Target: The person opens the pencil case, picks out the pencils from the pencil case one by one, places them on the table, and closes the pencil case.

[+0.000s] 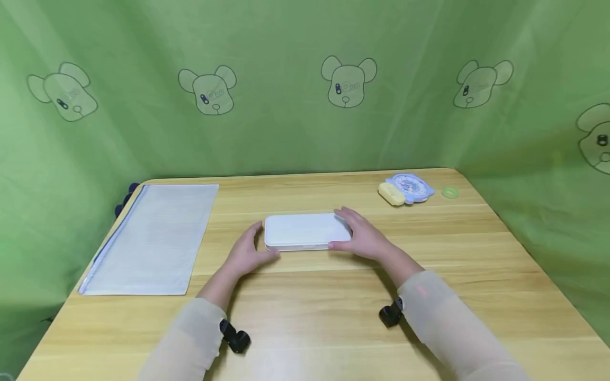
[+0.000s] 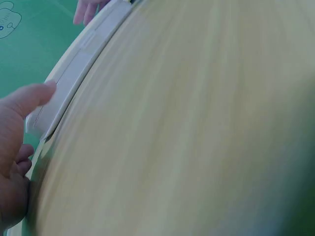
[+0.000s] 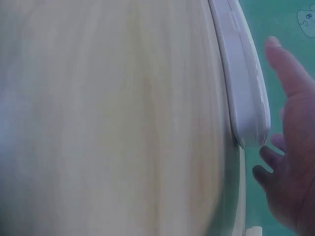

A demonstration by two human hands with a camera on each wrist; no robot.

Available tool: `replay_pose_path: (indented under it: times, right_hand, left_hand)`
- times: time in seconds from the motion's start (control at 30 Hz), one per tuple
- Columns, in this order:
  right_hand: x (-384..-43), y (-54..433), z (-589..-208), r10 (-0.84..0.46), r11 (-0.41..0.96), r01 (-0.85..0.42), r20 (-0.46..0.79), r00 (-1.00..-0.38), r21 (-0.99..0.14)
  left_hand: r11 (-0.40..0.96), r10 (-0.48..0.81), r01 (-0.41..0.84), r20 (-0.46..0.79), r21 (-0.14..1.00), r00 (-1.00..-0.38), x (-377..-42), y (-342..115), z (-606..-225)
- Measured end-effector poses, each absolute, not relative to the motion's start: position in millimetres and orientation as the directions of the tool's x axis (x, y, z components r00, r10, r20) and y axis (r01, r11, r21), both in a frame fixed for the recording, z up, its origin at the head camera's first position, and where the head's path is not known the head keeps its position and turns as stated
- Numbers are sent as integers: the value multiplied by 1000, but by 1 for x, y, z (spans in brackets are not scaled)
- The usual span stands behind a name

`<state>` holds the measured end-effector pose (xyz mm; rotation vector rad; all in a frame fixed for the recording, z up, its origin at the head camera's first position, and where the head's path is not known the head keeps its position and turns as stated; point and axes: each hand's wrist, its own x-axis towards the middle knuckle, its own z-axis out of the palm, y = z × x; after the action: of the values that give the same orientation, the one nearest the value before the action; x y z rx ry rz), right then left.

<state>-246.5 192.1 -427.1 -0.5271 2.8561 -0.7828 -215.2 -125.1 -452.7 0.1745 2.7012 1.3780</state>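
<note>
A white rectangular case (image 1: 307, 229) with rounded corners lies flat on the wooden table, its long side facing me. My left hand (image 1: 249, 252) is at its left end, fingers spread around the corner. In the left wrist view, the left thumb (image 2: 37, 97) overlaps the case's front side; contact cannot be made out. My right hand (image 1: 364, 236) reaches over the right end, thumb toward the front edge and fingers toward the back. The right wrist view puts the right thumb (image 3: 290, 69) above the case (image 3: 243, 78), with the other fingers loosely bent beyond its end.
A pale zippered pouch (image 1: 154, 241) lies flat on the left. At the back right are a blue round-faced item (image 1: 411, 187), a small yellow block (image 1: 392, 194) touching it and a green ring (image 1: 449, 192). Green curtains (image 1: 286, 137) enclose the table (image 1: 305, 317).
</note>
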Motion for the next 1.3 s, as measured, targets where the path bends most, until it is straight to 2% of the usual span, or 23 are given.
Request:
replay_pose_path:
  times: [0.53, 0.93, 1.1, 1.3]
  right_hand:
    - [-252, 195, -429, -380, 806, -281, -92, -920, -522]
    - [-257, 199, -425, -367, 791, -255, -98, -925, -557]
    - [-253, 204, -426, -324, 748, -209, -72, -943, -630]
    - [-249, 210, -425, -200, 638, -121, -12, -980, -761]
  left_hand:
    - [610, 82, 98, 61, 786, -995, -216, -118, -464]
    - [618, 65, 63, 28, 784, -997, -216, -118, -462]
    - [607, 70, 62, 25, 792, -997, -214, -118, -463]
    - [617, 79, 73, 31, 784, -996, -215, -119, -463]
